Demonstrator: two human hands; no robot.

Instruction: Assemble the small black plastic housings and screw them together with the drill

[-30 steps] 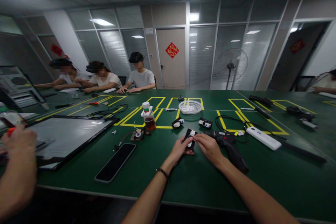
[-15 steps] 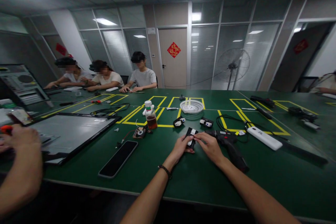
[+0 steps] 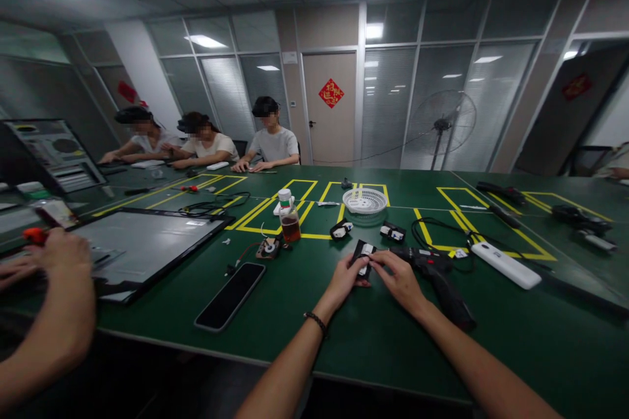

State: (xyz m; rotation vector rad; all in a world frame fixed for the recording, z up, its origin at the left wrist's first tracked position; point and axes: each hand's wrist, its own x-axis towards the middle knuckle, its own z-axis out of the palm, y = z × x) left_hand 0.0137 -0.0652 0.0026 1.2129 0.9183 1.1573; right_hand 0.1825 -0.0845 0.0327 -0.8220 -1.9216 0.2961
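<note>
My left hand (image 3: pixel 345 281) is closed around a small black part with a white piece on it (image 3: pixel 365 251), held just above the green table. The fingertips of my right hand (image 3: pixel 399 277) are pinched against the part's right side; what lies under them is hidden. Beyond my hands lie two similar black-and-white parts, one on the left (image 3: pixel 341 230) and one on the right (image 3: pixel 392 232). A black cordless drill (image 3: pixel 445 288) rests close to the right of my right hand.
A white basket (image 3: pixel 364 201) and a bottle of brown liquid (image 3: pixel 289 225) stand farther back. Left lie a phone (image 3: pixel 230 298), a small wired motor (image 3: pixel 268 248) and a large flat panel (image 3: pixel 162 242). A co-worker's hand (image 3: pixel 66 255) holds an orange-handled tool. A white device (image 3: pixel 506 266) lies right.
The view has turned slightly left, so everything sits a little farther right in the picture. Both my hands stay on the small black-and-white part with nearly the same grip.
</note>
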